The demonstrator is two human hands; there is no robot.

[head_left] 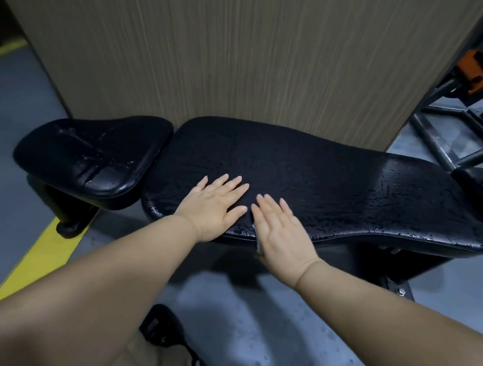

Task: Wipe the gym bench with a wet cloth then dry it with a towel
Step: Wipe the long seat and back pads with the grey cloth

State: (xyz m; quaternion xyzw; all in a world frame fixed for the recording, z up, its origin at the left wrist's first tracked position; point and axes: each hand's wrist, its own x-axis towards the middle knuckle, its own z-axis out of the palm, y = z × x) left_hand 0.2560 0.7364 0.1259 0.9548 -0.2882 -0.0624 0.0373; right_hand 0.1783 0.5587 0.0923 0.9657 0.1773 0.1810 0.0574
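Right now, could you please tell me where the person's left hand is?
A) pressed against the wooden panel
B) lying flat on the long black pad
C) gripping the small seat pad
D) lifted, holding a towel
B: the left hand lies flat, fingers straight, on the long black pad, beside the right hand.

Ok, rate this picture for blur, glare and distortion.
Head view: wide lens skews the wood panel; near forearms are soft; dim light, glossy highlights edge the bench pad; left hand and right hand sharp.
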